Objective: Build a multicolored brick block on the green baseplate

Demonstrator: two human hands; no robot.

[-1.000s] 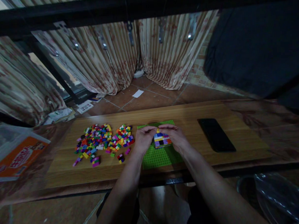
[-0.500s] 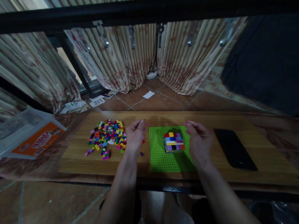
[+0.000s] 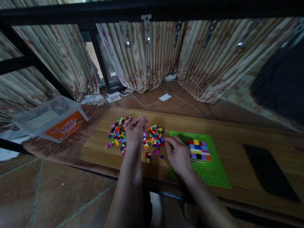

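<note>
A pile of small coloured bricks lies on the wooden board. My left hand hovers over the pile's middle, fingers loosely curled, with nothing visible in them. My right hand reaches to the pile's right edge, its fingertips pinched near the loose bricks; whether it holds one is hidden. A green baseplate lies to the right. On it sits a flat square block of multicoloured bricks, just right of my right hand.
A black phone lies flat at the board's right end. A clear plastic box with an orange label stands left of the board. Striped curtains hang behind, above a tiled floor with papers on it. A black bar crosses overhead.
Both hands left the multicoloured block on the baseplate and moved left to the loose brick pile. The camera has swung left, so everything sits further right in view.
</note>
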